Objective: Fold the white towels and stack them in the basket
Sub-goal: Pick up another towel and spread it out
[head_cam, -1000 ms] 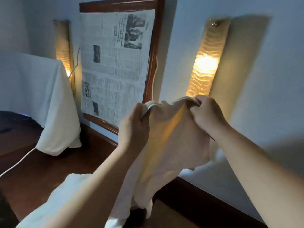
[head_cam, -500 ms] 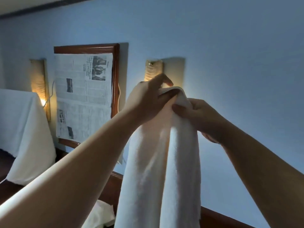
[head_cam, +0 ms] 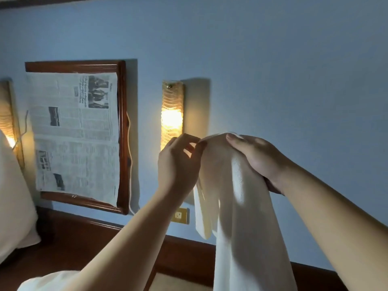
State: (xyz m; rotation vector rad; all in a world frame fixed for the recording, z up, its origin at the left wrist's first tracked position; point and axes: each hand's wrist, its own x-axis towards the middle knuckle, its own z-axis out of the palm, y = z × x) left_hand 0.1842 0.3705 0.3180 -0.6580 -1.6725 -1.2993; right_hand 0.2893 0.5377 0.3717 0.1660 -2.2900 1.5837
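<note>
A white towel (head_cam: pixel 241 217) hangs in the air in front of the blue wall, doubled over and falling past the bottom of the head view. My right hand (head_cam: pixel 258 158) grips its top fold from the right, fingers over the cloth. My left hand (head_cam: pixel 178 164) pinches the top edge at the left between thumb and fingertips. More white towel cloth (head_cam: pixel 48 281) lies low at the bottom left, partly behind my left forearm. No basket is in view.
A wooden frame (head_cam: pixel 122 133) covered with newspaper hangs on the wall at left. Lit wall lamps (head_cam: pixel 171 116) flank it. A white-draped object (head_cam: pixel 14 196) stands at the far left. A wall socket (head_cam: pixel 180 215) and dark wooden trim run below.
The view tilted up and then partly back down. The towel was lifted and now hangs long. My left hand has shifted from over the top fold to a pinch on its left edge.
</note>
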